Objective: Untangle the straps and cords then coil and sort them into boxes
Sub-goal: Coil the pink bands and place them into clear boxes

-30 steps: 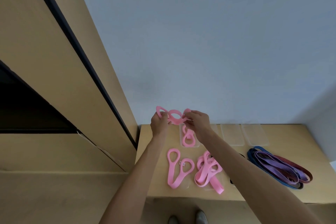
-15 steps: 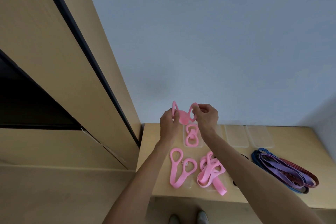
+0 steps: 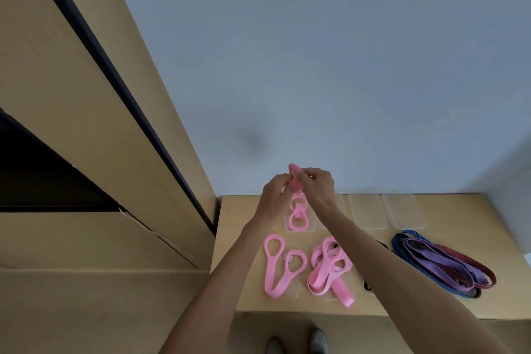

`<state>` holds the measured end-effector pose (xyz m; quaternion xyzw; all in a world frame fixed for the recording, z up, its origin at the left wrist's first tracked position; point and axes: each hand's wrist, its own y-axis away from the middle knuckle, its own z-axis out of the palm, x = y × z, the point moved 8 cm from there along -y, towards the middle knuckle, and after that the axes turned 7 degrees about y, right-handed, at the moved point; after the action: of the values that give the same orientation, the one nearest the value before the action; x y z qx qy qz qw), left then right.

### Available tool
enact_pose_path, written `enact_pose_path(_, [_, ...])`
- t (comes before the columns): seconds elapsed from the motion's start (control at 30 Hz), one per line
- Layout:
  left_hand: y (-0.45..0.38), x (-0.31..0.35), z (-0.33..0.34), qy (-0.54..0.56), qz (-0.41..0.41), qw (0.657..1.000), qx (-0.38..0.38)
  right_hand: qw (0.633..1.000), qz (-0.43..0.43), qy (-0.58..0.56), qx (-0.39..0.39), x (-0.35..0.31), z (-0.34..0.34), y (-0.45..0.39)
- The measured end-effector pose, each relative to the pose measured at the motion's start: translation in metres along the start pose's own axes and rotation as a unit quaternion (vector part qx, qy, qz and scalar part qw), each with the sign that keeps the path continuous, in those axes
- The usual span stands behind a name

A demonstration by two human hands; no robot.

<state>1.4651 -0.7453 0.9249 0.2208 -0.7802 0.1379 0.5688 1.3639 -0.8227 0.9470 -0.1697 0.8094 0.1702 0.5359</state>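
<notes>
Both hands are raised over the far left of the wooden table point(image 3: 448, 307). My left hand point(image 3: 274, 191) and my right hand point(image 3: 317, 185) pinch a folded pink strap point(image 3: 295, 178) between them, mostly hidden by fingers. Below it a coiled pink strap point(image 3: 298, 217) lies in a clear box point(image 3: 311, 227). A looped pink strap point(image 3: 280, 266) lies flat near the front left. Beside it sits a tangled pile of pink straps point(image 3: 329, 270). A bundle of blue, purple and dark red straps point(image 3: 442, 263) lies on the right.
Two more clear boxes point(image 3: 369, 211) point(image 3: 405, 210) stand along the back edge by the grey wall. A black cord point(image 3: 367, 286) shows past my right forearm. A tall wooden cabinet point(image 3: 115, 123) rises on the left. My shoes point(image 3: 296, 343) show below the table's front edge.
My hands have drawn together, folding the pink strap from spread loops into a small bunch between the fingers. The view has shifted slightly.
</notes>
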Motion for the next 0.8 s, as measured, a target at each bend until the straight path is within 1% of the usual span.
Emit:
enact_pose_path(0.07, [-0.001,-0.005,-0.009,0.039,-0.04,0.997,0.06,1.0,-0.019,0.002,-0.024,-0.004,0.004,0.001])
enact_pose_path(0.13, [-0.005,-0.013,-0.013,0.048,-0.07,0.993,0.088,0.999,-0.027,-0.01,-0.042,-0.006,0.008,0.003])
enact_pose_path(0.23, [-0.007,-0.019,-0.012,0.068,-0.09,0.99,0.081,0.997,-0.021,-0.039,-0.058,0.002,0.01,0.002])
enact_pose_path(0.33, [-0.008,-0.021,-0.009,0.061,-0.094,0.991,0.067,0.994,0.01,-0.069,-0.089,0.013,0.014,0.002])
enact_pose_path(0.43, [-0.004,-0.022,-0.003,0.119,-0.116,0.985,0.052,0.982,0.049,-0.131,-0.128,0.015,0.012,0.004])
enact_pose_path(0.5, [-0.004,-0.029,-0.004,0.113,-0.141,0.982,0.059,0.98,0.058,-0.114,-0.154,0.018,0.014,0.004])
enact_pose_path(0.53, [-0.005,-0.034,-0.004,0.106,-0.163,0.979,0.064,0.983,0.065,-0.087,-0.145,0.022,0.014,0.003])
enact_pose_path(0.57, [-0.005,-0.039,-0.005,0.116,-0.189,0.972,0.075,0.989,0.076,-0.063,-0.112,0.029,0.01,-0.001])
enact_pose_path(0.63, [-0.003,-0.046,-0.005,0.188,-0.239,0.947,0.104,0.991,0.119,-0.036,-0.041,0.043,0.0,-0.011])
enact_pose_path(0.67, [-0.002,-0.046,-0.007,0.226,-0.251,0.933,0.124,0.99,0.137,-0.035,-0.027,0.048,-0.004,-0.015])
enact_pose_path(0.73, [-0.001,-0.049,-0.013,0.293,-0.257,0.909,0.149,0.983,0.171,-0.063,-0.015,0.052,-0.012,-0.019])
enact_pose_path(0.8, [0.0,-0.051,-0.014,0.352,-0.253,0.889,0.145,0.969,0.2,-0.148,-0.013,0.057,-0.017,-0.017])
